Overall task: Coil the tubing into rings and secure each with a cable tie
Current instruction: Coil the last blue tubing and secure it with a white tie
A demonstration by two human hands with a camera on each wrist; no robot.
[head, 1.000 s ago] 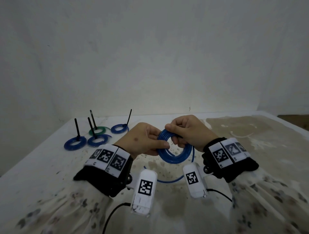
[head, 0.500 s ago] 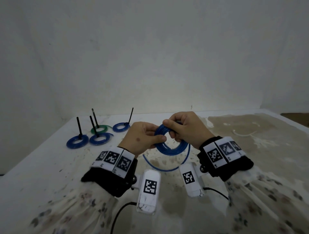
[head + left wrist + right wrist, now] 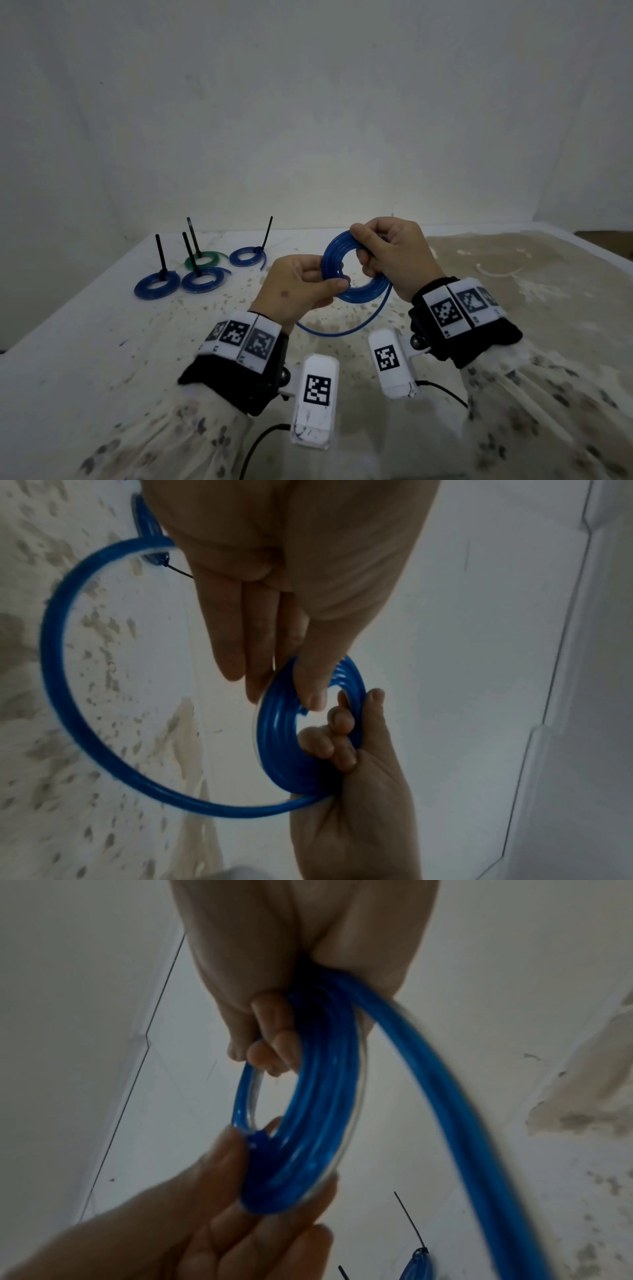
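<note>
- The left hand (image 3: 301, 286) pinches the near-left edge of the blue tubing coil (image 3: 356, 267) between thumb and fingers.
- The right hand (image 3: 394, 253) grasps the coil's far-right side, fingers curled through it.
- The coil is held above the table (image 3: 85, 342); a loose tail (image 3: 342, 330) loops below, possibly touching it.
- Four tied rings (image 3: 198, 274) lie far left.

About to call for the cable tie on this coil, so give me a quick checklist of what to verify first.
1. Left hand pinching the blue plastic tubing coil: ok.
2. Right hand grip on the coil's far side: ok.
3. Tubing fully wound: not ok, a loose tail hangs below.
4. Coil turns lying together: ok.
5. Spare black cable tie within reach: cannot tell; the ones visible already stand on the four finished rings.
</note>
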